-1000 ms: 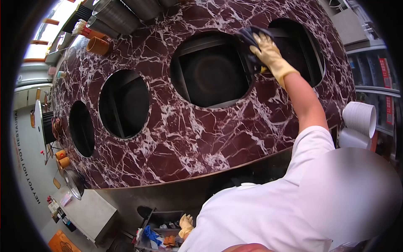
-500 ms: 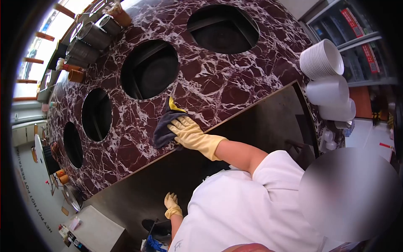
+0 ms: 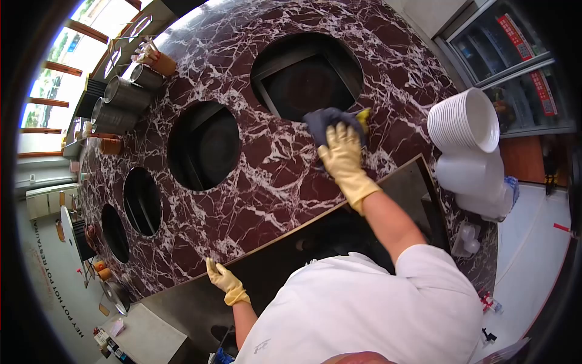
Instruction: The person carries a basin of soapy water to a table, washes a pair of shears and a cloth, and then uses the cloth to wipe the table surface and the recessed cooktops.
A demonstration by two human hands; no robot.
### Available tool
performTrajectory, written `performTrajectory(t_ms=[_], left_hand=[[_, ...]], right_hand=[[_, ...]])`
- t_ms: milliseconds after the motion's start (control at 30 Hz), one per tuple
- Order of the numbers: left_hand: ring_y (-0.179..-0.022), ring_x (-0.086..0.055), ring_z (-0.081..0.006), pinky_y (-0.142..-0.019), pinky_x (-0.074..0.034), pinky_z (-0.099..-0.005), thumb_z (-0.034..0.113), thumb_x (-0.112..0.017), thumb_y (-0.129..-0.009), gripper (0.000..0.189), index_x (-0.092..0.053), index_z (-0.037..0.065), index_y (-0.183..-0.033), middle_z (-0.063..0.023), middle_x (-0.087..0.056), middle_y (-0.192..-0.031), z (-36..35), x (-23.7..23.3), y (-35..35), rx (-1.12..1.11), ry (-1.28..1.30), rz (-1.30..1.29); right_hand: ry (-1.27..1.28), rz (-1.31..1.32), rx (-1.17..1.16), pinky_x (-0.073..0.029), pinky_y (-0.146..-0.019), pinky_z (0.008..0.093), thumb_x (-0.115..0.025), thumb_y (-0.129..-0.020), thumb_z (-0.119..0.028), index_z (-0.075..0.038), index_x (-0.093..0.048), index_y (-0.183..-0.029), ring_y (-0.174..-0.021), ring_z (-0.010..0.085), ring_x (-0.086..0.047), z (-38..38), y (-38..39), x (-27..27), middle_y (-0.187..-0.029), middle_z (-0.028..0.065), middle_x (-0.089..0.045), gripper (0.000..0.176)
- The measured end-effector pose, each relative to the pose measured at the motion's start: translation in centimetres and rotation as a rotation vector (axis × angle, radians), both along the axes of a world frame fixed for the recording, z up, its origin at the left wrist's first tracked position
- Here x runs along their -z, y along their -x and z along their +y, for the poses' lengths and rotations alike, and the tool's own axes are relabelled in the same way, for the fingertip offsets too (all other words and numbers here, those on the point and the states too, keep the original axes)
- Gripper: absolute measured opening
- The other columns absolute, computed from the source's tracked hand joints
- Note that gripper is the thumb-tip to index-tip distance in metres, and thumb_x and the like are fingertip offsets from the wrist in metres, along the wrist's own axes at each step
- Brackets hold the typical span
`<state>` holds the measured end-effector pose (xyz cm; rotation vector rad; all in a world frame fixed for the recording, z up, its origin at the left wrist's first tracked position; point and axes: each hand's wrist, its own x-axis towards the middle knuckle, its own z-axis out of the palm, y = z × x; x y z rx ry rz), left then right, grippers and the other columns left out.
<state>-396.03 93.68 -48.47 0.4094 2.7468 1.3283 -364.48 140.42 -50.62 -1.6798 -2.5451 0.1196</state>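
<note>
In a pale yellow rubber glove, my right hand (image 3: 343, 156) presses a dark grey cloth (image 3: 321, 124) with a yellow patch against the dark red, white-veined marble counter (image 3: 273, 164). The fingers are spread over the cloth, which lies bunched at the near rim of the largest round opening (image 3: 308, 79). My left hand (image 3: 225, 283), gloved the same way, is at the counter's front edge with its fingers apart and nothing in them.
Stacked white bowls (image 3: 464, 121) and clear plastic containers (image 3: 470, 176) stand at the counter's right end. More round openings (image 3: 204, 145) run leftward. Metal canisters (image 3: 126, 94) line the far left side. A glass-fronted fridge (image 3: 503, 54) is at the upper right.
My right hand has slid the cloth right and farther across the counter, up to the large opening. My left hand has risen to the counter edge. The view has shifted slightly.
</note>
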Motion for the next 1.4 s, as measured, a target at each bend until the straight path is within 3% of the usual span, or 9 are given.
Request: performTrajectory(t_ms=[67,333,500,667,833,933,1067,1233,1400], left_hand=[[-0.144,-0.059,-0.0343,-0.125,-0.042,-0.0423,0.004,-0.063,-0.107,0.048,-0.056,-0.003,-0.153,-0.0212,-0.062,-0.154,10.1,-0.6,-1.1,0.121,0.106,0.083],[-0.158,-0.036,-0.0484,-0.132,-0.023,-0.0611,0.031,-0.052,-0.114,0.056,-0.044,0.004,-0.162,-0.0272,-0.041,-0.169,23.0,2.0,-4.0,0.059,0.772,0.286],[-0.159,-0.035,-0.0462,-0.134,-0.021,-0.0578,0.027,-0.051,-0.115,0.056,-0.042,0.001,-0.163,-0.0278,-0.04,-0.17,23.3,1.6,-3.8,0.085,0.829,0.318],[-0.158,-0.037,-0.0473,-0.132,-0.024,-0.0601,0.024,-0.055,-0.112,0.056,-0.045,0.0,-0.161,-0.0267,-0.042,-0.169,23.9,1.0,-3.9,0.085,0.784,0.305],[-0.158,-0.037,-0.0473,-0.133,-0.023,-0.0599,0.027,-0.053,-0.113,0.055,-0.046,0.001,-0.161,-0.0263,-0.042,-0.169,23.8,0.9,-3.9,0.094,0.745,0.304],[-0.156,-0.04,-0.0474,-0.132,-0.024,-0.0599,0.027,-0.053,-0.113,0.054,-0.048,0.0,-0.16,-0.0275,-0.043,-0.168,24.5,0.4,-4.2,0.047,0.729,0.276],[-0.153,-0.043,-0.0476,-0.132,-0.026,-0.0599,0.027,-0.055,-0.112,0.053,-0.05,0.0,-0.158,-0.0275,-0.045,-0.166,23.8,0.9,-3.8,0.079,0.736,0.33],[-0.154,-0.042,-0.0474,-0.132,-0.026,-0.0597,0.028,-0.055,-0.112,0.054,-0.049,0.0,-0.158,-0.0277,-0.046,-0.166,24.4,0.7,-3.7,0.063,0.747,0.316],[-0.158,-0.037,-0.0487,-0.133,-0.024,-0.0586,0.028,-0.054,-0.113,0.056,-0.046,0.001,-0.161,-0.0265,-0.042,-0.169,24.2,0.7,-4.0,0.056,0.724,0.255]], right_hand=[[0.155,0.252,0.121,-0.024,-0.131,0.0574,-0.073,-0.094,-0.051,-0.007,-0.049,-0.163,-0.153,0.0512,-0.04,-0.4,3.2,-0.5,-0.169,0.0281,-0.043,0.085],[-0.054,-0.113,0.627,-0.038,-0.124,0.0562,-0.054,-0.108,-0.056,-0.007,-0.046,-0.164,-0.149,0.0481,-0.047,34.4,-12.8,2.8,-0.168,0.0208,-0.047,0.075],[-0.092,-0.098,0.393,-0.035,-0.125,0.055,-0.045,-0.106,-0.069,-0.014,-0.048,-0.163,-0.149,0.0418,-0.046,54.1,3.1,4.2,-0.167,0.0135,-0.047,0.079],[-0.065,0.049,-0.295,-0.033,-0.13,0.052,-0.051,-0.108,-0.059,-0.019,-0.048,-0.166,-0.158,0.0382,-0.042,48.4,31.9,1.6,-0.174,0.01,-0.043,0.07],[0.07,0.445,-0.845,-0.058,-0.105,0.0409,-0.074,-0.088,-0.01,-0.019,-0.079,-0.12,-0.117,0.0274,-0.073,35.9,36.3,1.3,-0.128,0.0042,-0.077,0.033],[0.326,0.606,-0.659,-0.058,-0.103,0.0448,-0.073,-0.088,-0.007,-0.018,-0.07,-0.135,-0.117,0.0358,-0.072,32.2,28.0,0.2,-0.128,0.0127,-0.075,0.048],[0.624,1.318,-0.092,-0.057,-0.1,0.0321,-0.06,-0.106,0.003,-0.004,-0.067,-0.13,-0.108,0.0148,-0.073,36.4,16.0,5.9,-0.119,0.0073,-0.076,0.026],[0.096,0.074,0.079,-0.036,-0.127,0.0541,-0.065,-0.105,-0.043,-0.007,-0.047,-0.163,-0.155,0.0454,-0.043,40.4,9.9,12.5,-0.168,0.0277,-0.045,0.071],[-0.113,0.251,-0.597,-0.034,-0.127,0.0543,-0.067,-0.101,-0.029,-0.008,-0.057,-0.156,-0.15,0.0443,-0.048,35.3,18.7,12.9,-0.16,0.0225,-0.056,0.059]])
